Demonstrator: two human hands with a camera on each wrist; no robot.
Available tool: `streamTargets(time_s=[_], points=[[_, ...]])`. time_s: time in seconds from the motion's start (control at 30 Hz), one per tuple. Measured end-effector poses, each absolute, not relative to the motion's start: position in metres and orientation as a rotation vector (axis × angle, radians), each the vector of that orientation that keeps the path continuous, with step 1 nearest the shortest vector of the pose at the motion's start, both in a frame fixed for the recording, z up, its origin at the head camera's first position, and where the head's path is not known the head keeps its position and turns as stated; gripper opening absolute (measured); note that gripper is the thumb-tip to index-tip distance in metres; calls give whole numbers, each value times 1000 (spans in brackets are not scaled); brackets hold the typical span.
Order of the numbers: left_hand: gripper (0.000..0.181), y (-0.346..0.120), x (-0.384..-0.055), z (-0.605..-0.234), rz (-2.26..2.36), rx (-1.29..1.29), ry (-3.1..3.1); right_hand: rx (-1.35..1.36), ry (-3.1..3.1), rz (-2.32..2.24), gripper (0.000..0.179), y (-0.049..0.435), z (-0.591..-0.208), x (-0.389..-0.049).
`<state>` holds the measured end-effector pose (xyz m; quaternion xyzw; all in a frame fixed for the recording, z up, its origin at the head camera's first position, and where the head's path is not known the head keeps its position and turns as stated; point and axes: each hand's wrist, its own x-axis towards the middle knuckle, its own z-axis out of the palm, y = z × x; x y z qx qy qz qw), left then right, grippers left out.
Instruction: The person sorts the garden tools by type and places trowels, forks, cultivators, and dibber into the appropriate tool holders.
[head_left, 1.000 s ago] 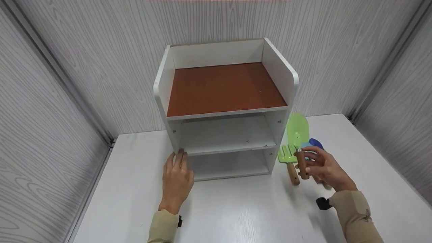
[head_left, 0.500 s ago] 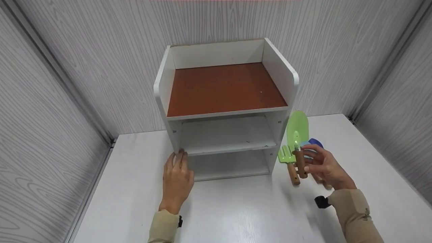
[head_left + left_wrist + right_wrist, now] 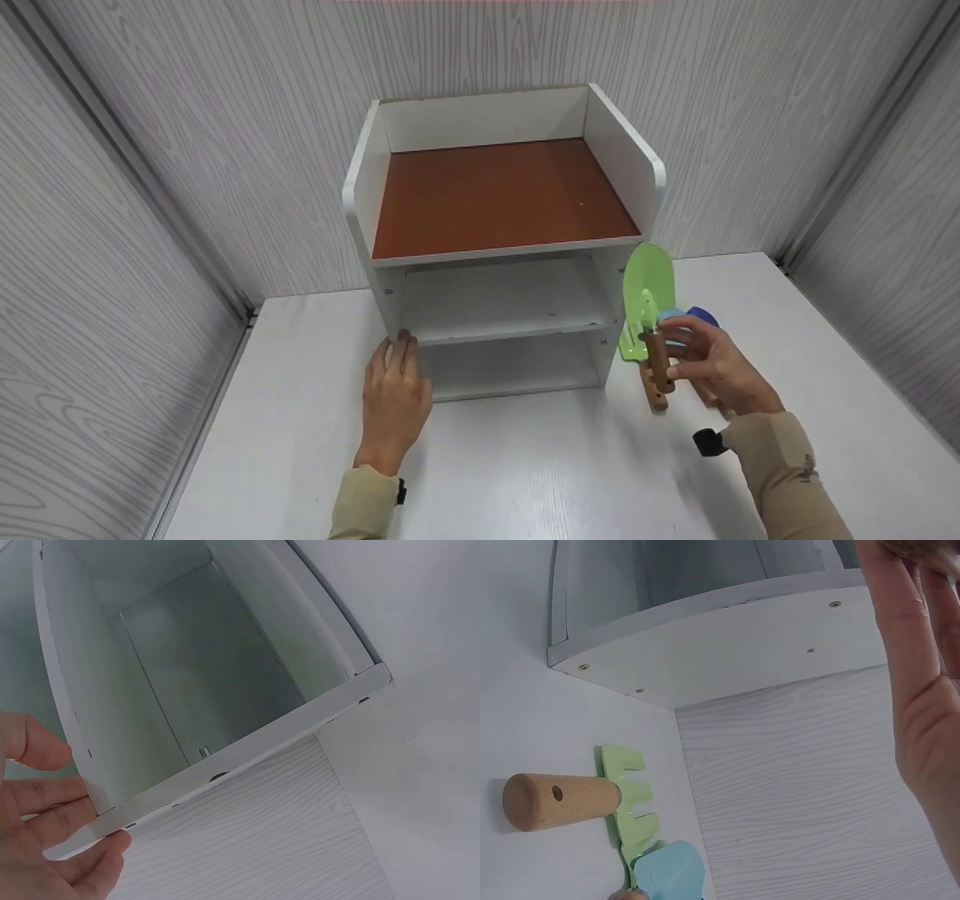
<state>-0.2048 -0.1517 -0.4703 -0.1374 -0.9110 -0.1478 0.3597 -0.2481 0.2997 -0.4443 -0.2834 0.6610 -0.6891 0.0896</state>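
My right hand point(image 3: 709, 364) pinches the wooden handle of a green garden trowel point(image 3: 649, 281), its blade pointing up beside the shelf unit's right side. Only part of that hand and a dark bit of the handle show in the right wrist view. Below the trowel lies a green hand fork point(image 3: 630, 791) with a wooden handle, partly covered by it in the head view. My left hand point(image 3: 394, 405) rests its fairly straight fingers on the left front edge of the white shelf unit point(image 3: 517, 330). In the left wrist view, those fingertips point(image 3: 64, 821) touch the panel's edge at a shelf joint.
A light blue tool point(image 3: 671, 870) and a dark blue one point(image 3: 703, 315) lie behind my right hand, their wooden handles toward me. The unit has a brown-red top point(image 3: 502, 199) with raised sides and two compartments below. Wood-grain walls point(image 3: 757, 135) enclose the white table.
My right hand has shifted slightly left with the trowel, whose blade now overlaps the unit's right side and hides more of the fork. The left hand has stayed in place.
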Motion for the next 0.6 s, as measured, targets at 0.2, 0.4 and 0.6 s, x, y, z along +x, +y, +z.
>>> streamTargets(time_s=[0.2,0.4,0.6], points=[[48,-152,-205,-469,-388,-356,-2350,-901,1882,-2058,59,292,-441,-252],[46,-152,-206,-471,-380,-365,-2339,-905,1848,-2051,58,283,-438,-253],[46,-152,-205,-470,-374,-370,-2334,-842,1861,-2025,56,274,-432,-253]])
